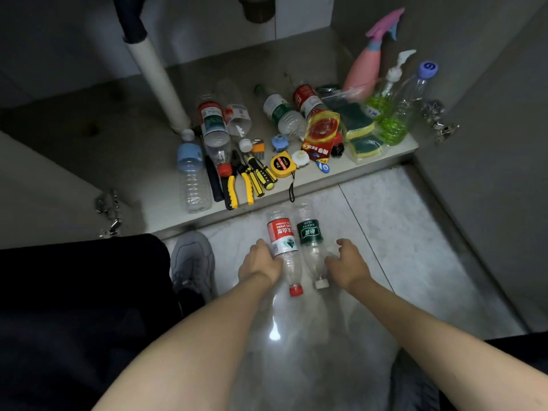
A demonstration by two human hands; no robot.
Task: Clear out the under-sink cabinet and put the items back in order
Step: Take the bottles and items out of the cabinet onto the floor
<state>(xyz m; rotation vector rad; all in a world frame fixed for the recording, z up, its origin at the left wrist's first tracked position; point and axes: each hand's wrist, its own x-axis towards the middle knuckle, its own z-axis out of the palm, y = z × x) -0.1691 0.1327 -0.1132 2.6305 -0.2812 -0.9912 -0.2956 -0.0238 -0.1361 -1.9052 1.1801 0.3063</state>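
Underfoot lay a glossy pale marble-look tile floor (400,232), catching a glare. On it, 2 clear, ribbed plastic bottles lay side by side, caps toward the person: the red-label bottle (283,247) and the green-label bottle (311,247). The left hand (259,262) curled against the red-label bottle's side; the right hand (347,265) cupped the green-label bottle, fingers bent. Beyond the bottles, the grey cabinet shelf (133,143) held more bottles, yellow-handled tools (249,179), a yellow tape measure (283,165), sponges (360,126) and a pink spray bottle (367,69).
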